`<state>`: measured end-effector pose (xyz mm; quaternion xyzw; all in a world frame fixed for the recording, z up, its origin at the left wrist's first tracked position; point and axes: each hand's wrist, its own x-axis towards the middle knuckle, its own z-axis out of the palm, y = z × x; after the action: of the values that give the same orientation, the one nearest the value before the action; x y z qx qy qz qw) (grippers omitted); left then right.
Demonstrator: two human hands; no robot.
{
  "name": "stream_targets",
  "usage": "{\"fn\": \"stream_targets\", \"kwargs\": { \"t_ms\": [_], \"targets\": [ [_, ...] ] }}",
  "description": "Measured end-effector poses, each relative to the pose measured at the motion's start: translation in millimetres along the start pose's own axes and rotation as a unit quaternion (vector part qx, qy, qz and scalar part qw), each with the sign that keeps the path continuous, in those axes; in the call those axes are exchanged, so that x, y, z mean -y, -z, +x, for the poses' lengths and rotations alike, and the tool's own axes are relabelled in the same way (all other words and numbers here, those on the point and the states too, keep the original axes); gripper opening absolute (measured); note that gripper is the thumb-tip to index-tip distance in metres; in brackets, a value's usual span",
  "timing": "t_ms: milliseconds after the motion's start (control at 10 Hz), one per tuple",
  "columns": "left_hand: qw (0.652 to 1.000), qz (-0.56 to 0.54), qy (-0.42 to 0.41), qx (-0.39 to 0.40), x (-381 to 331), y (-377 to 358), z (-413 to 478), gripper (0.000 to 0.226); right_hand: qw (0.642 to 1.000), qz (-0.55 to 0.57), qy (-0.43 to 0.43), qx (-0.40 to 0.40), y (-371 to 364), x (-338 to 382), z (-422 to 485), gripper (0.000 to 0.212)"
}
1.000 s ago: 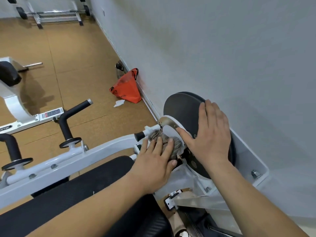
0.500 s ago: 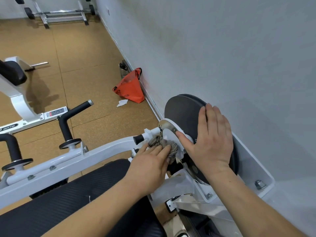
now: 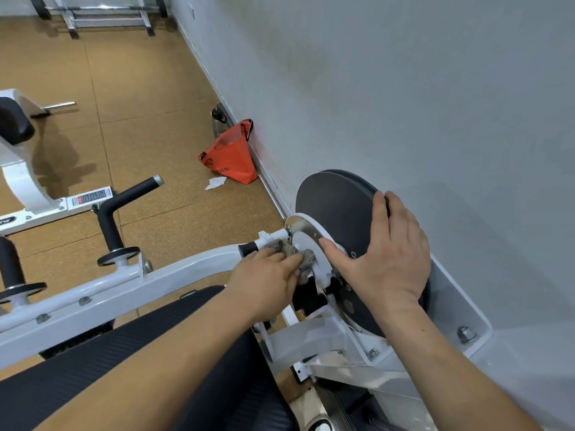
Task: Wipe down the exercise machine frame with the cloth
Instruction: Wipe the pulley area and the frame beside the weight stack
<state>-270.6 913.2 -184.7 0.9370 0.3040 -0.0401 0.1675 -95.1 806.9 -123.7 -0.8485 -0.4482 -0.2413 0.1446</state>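
Cloth: the grey cloth (image 3: 306, 259) is bunched at the right end of the white frame arm (image 3: 124, 287), against the hub (image 3: 305, 241) beside the black disc (image 3: 336, 206).
Left hand: my left hand (image 3: 267, 281) has its fingers curled over the cloth, pressing it on.
Right hand: my right hand (image 3: 395, 259) lies flat with straight fingers, bracing the disc.
Progress: I judge I'm mid-wipe. The arm's long run to the left and the near bracket (image 3: 451, 309) look still to do.

Soft, even indoor light, moderately bright, its source out of view; no hard glare, only a dull sheen along the white frame (image 3: 124, 284); a soft-edged shadow lies on the cork floor (image 3: 149, 119) beside the second machine (image 3: 18, 178); wide-angle bending curves the wall (image 3: 404, 88) base and stretches the lower edge; the far barbell rack (image 3: 99, 14) is slightly smeared.
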Motion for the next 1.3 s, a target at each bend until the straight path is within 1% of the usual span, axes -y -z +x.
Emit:
{"fn": "stream_targets", "kwargs": {
  "t_ms": [100, 200, 300, 400, 500, 600, 700, 800, 900, 1000, 1100, 1200, 1300],
  "targets": [
    [1.000, -0.015, 0.006, 0.019, -6.1, 2.7, 13.7, 0.047, 1.000, -0.001, 0.003, -0.013, 0.2, 0.0, -2.3, 0.107],
    [1.000, -0.016, -0.015, -0.022, -18.3, 9.3, -13.0, 0.043, 1.000, -0.004, 0.003, -0.016, -0.8, 0.1, -1.6, 0.105],
    [0.996, 0.065, -0.036, -0.047, -22.9, 6.8, -32.3, 0.044, 1.000, -0.010, 0.003, -0.011, -1.2, 0.3, -0.6, 0.104],
    [0.999, 0.025, -0.021, 0.015, -9.6, 9.7, -7.3, 0.048, 1.000, -0.008, 0.003, -0.011, -1.0, -0.4, -0.8, 0.104],
    [0.999, 0.007, 0.001, 0.044, -7.5, 16.3, 8.2, 0.050, 1.000, -0.010, 0.002, -0.016, -1.3, 0.1, -2.1, 0.105],
    [0.998, 0.047, -0.016, -0.049, -30.4, 13.4, -18.9, 0.045, 1.000, -0.007, 0.002, -0.021, -2.7, -0.2, -1.7, 0.104],
    [0.993, 0.065, -0.028, -0.095, -36.1, 6.7, -40.3, 0.041, 1.000, -0.008, 0.001, -0.022, -3.8, -0.2, -1.7, 0.103],
    [0.999, 0.028, -0.006, -0.041, -15.4, 13.5, -17.7, 0.041, 1.000, -0.009, 0.003, -0.015, -3.3, -0.3, -2.3, 0.104],
    [0.998, 0.010, 0.058, 0.007, -10.4, 14.6, 5.2, 0.035, 1.000, -0.007, 0.005, -0.001, -0.1, -0.7, -2.5, 0.106],
    [0.993, -0.012, 0.097, -0.066, -29.2, 12.8, -10.0, 0.026, 1.000, -0.011, 0.009, 0.007, 1.4, -2.5, -2.6, 0.105],
    [0.972, -0.131, 0.127, -0.148, -37.8, 16.3, -19.1, 0.022, 1.000, -0.022, 0.010, 0.009, -0.1, -2.7, -1.9, 0.102],
    [0.932, -0.271, 0.142, -0.195, -48.2, 19.2, 4.6, 0.031, 1.000, -0.025, 0.008, 0.012, -1.1, -2.0, -2.6, 0.094],
    [0.876, -0.423, 0.146, -0.183, -75.3, 14.1, 14.7, 0.053, 1.000, -0.020, 0.000, 0.002, -0.9, -2.6, -4.1, 0.085]
  ]
}}
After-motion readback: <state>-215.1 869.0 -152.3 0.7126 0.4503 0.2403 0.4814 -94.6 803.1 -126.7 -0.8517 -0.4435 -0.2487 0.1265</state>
